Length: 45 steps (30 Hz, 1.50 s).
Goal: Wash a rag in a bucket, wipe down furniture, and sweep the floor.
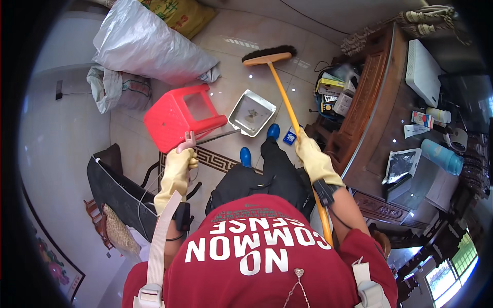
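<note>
My left hand (178, 165), in a cream rubber glove, is closed around the pink-ended handle of a long-handled metal dustpan (252, 112). The square pan rests on the tiled floor with some debris inside. Beside the dustpan's handle, a red plastic stool (167, 121) lies on its side. My right hand (310, 154), gloved the same way, grips the yellow pole of a push broom (285, 96). The broom's dark-bristled head with its orange block touches the floor beyond the pan. Part of the pole passes under my right forearm.
A large white woven sack (150, 42), a yellow sack (181, 15) and a smaller sack (134, 90) lie at the upper left. A small blue box (290, 136) is by my foot. A carved wooden cabinet (369, 104) stands right, a black chair (119, 192) left.
</note>
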Available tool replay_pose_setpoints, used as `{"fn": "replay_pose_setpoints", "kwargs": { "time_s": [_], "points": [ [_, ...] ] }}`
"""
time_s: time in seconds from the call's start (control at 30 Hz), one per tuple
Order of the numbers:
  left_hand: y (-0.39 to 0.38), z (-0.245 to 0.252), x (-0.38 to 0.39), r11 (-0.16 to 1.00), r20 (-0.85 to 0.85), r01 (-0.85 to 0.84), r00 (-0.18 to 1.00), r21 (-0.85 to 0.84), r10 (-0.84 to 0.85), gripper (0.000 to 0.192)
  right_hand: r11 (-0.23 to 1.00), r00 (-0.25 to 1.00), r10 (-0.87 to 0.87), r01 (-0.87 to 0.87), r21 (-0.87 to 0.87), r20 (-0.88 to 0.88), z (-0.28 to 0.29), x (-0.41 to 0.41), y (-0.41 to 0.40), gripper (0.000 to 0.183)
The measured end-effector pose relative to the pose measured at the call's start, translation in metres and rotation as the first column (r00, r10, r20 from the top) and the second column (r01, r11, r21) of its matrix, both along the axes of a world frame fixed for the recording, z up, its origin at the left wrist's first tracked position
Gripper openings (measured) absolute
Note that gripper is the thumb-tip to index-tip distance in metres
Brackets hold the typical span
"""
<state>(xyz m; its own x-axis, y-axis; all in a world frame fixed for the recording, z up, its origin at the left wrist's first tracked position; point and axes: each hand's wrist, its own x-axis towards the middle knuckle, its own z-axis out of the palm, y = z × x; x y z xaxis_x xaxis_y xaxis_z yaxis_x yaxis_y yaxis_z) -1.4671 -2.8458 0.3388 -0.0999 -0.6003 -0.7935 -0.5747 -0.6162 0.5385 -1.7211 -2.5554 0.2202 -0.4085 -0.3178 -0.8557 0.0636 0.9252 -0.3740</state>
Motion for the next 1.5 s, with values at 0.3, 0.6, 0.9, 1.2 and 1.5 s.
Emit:
{"fn": "replay_pose_setpoints", "kwargs": {
  "time_s": [0.3, 0.6, 0.9, 1.2, 1.5],
  "points": [
    [0.03, -0.018, 0.057, 0.998, 0.023, -0.061, 0.998, -0.008, 0.062, 0.019, 0.963, 0.959, 0.253, -0.263, -0.065, -0.132, -0.035, 0.025, -0.013, 0.057],
    [0.02, -0.038, 0.059, 0.994, 0.08, 0.097, 0.992, -0.04, -0.094, 0.016, 0.895, 0.888, 0.432, -0.401, 0.196, -0.156, 0.015, 0.047, 0.075, 0.052],
    [-0.006, -0.064, 0.027, 0.948, 0.169, 0.319, 0.935, -0.02, -0.311, 0.033, 0.928, 0.92, -0.371, 0.36, 0.102, 0.13, 0.035, 0.026, 0.043, 0.061],
    [0.008, -0.044, -0.004, 0.907, 0.25, 0.421, 0.88, -0.015, -0.404, 0.027, 0.915, 0.849, -0.394, 0.396, 0.069, 0.351, -0.006, 0.109, 0.052, 0.059],
    [0.004, -0.039, 0.014, 0.888, 0.194, 0.459, 0.874, -0.03, -0.446, 0.035, 0.953, 0.805, -0.293, 0.291, 0.087, 0.516, 0.112, 0.16, 0.068, 0.062]
  ]
}}
